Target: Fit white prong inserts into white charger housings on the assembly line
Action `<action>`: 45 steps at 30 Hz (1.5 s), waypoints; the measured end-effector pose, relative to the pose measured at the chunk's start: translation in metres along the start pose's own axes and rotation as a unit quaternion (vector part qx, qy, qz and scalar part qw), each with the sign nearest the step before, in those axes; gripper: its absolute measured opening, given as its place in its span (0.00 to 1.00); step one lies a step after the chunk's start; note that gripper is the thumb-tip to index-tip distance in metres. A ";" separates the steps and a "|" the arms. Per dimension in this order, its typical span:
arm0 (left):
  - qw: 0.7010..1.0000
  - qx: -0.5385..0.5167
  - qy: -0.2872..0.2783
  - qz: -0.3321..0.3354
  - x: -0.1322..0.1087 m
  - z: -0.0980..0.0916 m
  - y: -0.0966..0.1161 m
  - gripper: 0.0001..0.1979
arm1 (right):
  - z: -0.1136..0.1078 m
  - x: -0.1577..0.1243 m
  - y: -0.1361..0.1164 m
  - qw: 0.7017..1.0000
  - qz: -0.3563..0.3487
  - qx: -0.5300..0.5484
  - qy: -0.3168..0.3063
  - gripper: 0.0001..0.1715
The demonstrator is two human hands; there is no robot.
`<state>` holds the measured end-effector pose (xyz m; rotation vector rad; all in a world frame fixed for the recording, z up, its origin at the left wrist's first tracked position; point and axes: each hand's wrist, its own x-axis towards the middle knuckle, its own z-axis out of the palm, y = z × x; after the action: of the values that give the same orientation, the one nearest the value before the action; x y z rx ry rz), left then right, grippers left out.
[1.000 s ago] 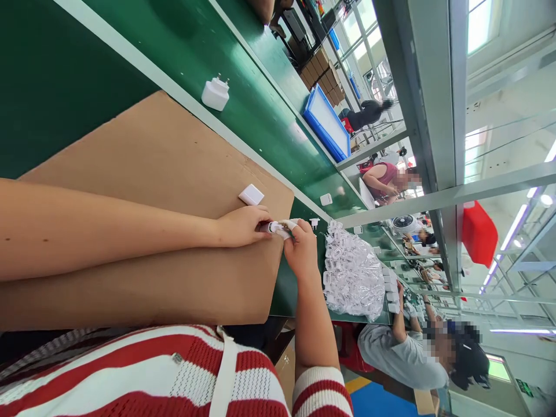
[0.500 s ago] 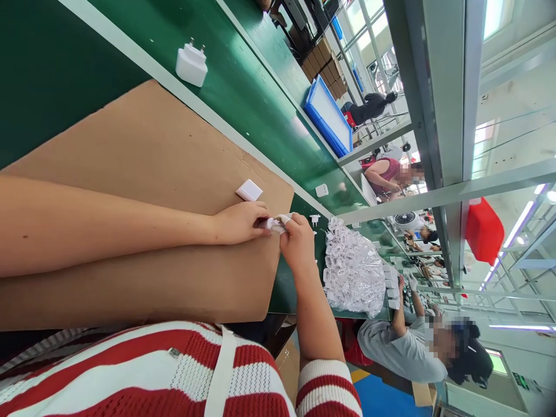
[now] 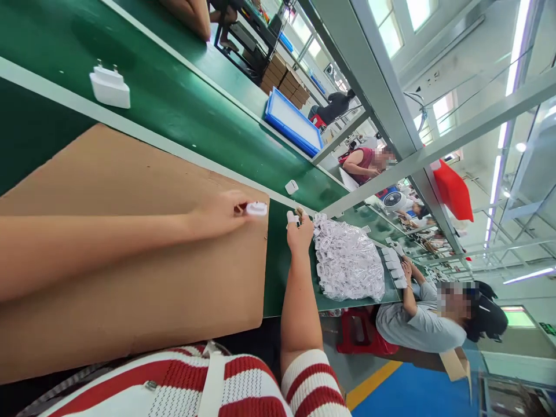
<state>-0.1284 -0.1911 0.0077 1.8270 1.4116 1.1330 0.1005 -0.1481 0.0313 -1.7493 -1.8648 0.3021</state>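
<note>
Over the cardboard sheet (image 3: 174,278), my left hand (image 3: 221,214) is closed round a small white plastic piece (image 3: 256,209), whose rounded end sticks out past the fingers. My right hand (image 3: 299,234) is apart from it, over the green strip between the cardboard and a clear bag of white plastic parts (image 3: 347,260). White covers show on its fingertips. Its fingers are bent together near something small and brownish that I cannot make out. A small white block (image 3: 292,187) lies on the green surface beyond the pale rail.
A large white two-pin plug (image 3: 110,87) stands on the green surface at upper left. A blue-rimmed tray (image 3: 293,121) lies farther back. Metal frame bars (image 3: 369,185) cross the right side. A person in a grey shirt (image 3: 421,318) sits beyond the bag, hands near white boxes (image 3: 394,267).
My hands have moved apart. The white block that lay on the cardboard beside my left hand no longer shows there. The view has shifted, so the large plug appears farther left.
</note>
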 end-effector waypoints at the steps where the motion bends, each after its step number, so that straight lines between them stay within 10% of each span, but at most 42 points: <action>1: 0.999 0.020 0.024 -0.019 0.013 -0.008 -0.001 0.21 | 0.000 0.005 0.002 0.998 0.041 -0.056 -0.002 0.30; 6: 0.981 0.130 0.092 -0.113 0.084 -0.046 -0.030 0.25 | 0.014 0.014 0.010 0.967 0.087 -0.225 -0.082 0.34; 12: 0.956 0.182 0.141 -0.181 0.133 -0.063 -0.081 0.32 | 0.027 0.010 0.016 0.973 0.026 -0.229 -0.033 0.28; 17: 0.942 0.237 0.205 -0.125 0.158 -0.053 -0.079 0.62 | 0.019 0.010 0.015 0.993 0.015 -0.112 -0.017 0.26; 22: 0.959 0.277 0.013 0.059 0.190 -0.005 -0.052 0.50 | 0.017 0.008 0.014 0.994 0.002 0.110 -0.012 0.21; 26: 0.934 0.310 -0.170 0.054 0.206 0.032 -0.036 0.45 | 0.022 0.004 0.014 0.947 0.090 0.308 -0.022 0.23; 29: 0.928 0.323 -0.186 0.030 0.207 0.040 -0.029 0.34 | 0.021 0.002 0.014 0.887 0.139 0.440 -0.025 0.22; 36: 0.929 0.336 -0.144 0.056 0.160 0.013 -0.003 0.20 | 0.011 0.000 0.013 0.797 0.157 0.581 -0.057 0.17; 45: 0.980 0.155 -0.099 0.076 -0.020 0.023 -0.002 0.21 | 0.004 -0.032 -0.003 0.929 -0.068 0.360 -0.055 0.14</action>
<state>-0.1108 -0.2085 -0.0113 2.2299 1.4116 0.8061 0.0954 -0.1783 0.0223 -1.1088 -1.6343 0.9144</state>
